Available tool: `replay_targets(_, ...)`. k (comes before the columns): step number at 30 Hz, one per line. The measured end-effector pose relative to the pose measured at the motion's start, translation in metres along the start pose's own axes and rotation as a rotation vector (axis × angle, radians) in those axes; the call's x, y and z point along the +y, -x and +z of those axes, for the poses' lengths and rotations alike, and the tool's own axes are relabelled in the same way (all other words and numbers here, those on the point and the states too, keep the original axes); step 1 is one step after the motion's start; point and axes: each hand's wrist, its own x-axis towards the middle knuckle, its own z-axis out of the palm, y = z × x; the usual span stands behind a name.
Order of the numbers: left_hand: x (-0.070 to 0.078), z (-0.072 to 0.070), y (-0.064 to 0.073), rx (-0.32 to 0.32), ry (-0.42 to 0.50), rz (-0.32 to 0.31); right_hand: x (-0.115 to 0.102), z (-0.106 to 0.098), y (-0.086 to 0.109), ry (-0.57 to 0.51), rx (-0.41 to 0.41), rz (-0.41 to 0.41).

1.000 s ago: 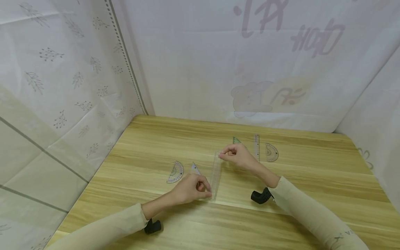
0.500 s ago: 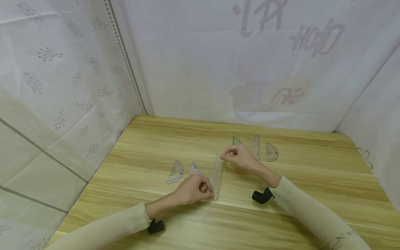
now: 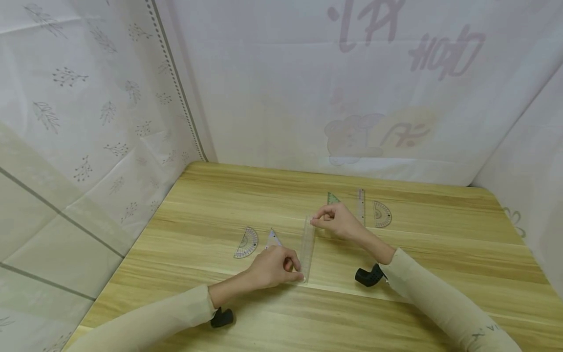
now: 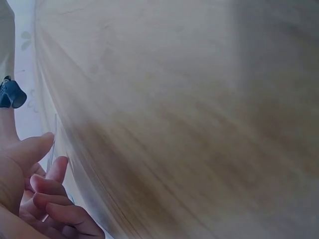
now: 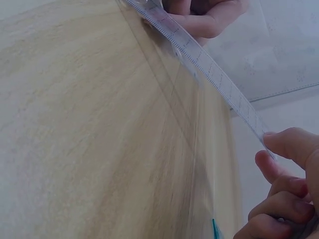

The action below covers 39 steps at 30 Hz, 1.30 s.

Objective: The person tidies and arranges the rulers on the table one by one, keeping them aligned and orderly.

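A clear ruler (image 3: 307, 250) stretches between my hands, its long side running away from me over the table. At its near end my left hand (image 3: 276, 266) pinches it between thumb and forefinger. My right hand (image 3: 337, 219) pinches the far end the same way. The right wrist view shows the ruler (image 5: 219, 77) slanting from one hand to the other, its shadow on the wood. Partly behind my left hand lies a clear set square (image 3: 273, 238), with a protractor (image 3: 247, 243) left of it. A green set square (image 3: 332, 198) shows just beyond my right hand.
Right of the green set square, a second clear ruler (image 3: 361, 207) and another protractor (image 3: 382, 214) lie on the wooden table (image 3: 211, 195). Black wrist devices (image 3: 368, 275) hang under both sleeves. Printed curtains (image 3: 272, 98) close off the back and sides.
My left hand and the ruler's near end have shifted slightly right. The right hand has moved barely right too. The pieces lying on the table have stayed put.
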Motion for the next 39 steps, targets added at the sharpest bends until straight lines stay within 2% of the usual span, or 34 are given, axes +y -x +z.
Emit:
replay_targets(17, 0.0052, 0.0030, -0.0045, 0.026, -0.086, -0.069, 0.0003, -0.0027, 0.0021, 0.006, -0.005, 0.014)
replay_targets(26, 0.0053, 0.0040, -0.0055, 0.031, -0.102, -0.060, 0.0059, -0.0014, -0.0005, 0.013, -0.010, -0.019)
replay_targets(39, 0.0102, 0.0065, -0.0073, 0.029, -0.094, -0.039, 0.0069, -0.0023, -0.0001, 0.058, -0.001, -0.006)
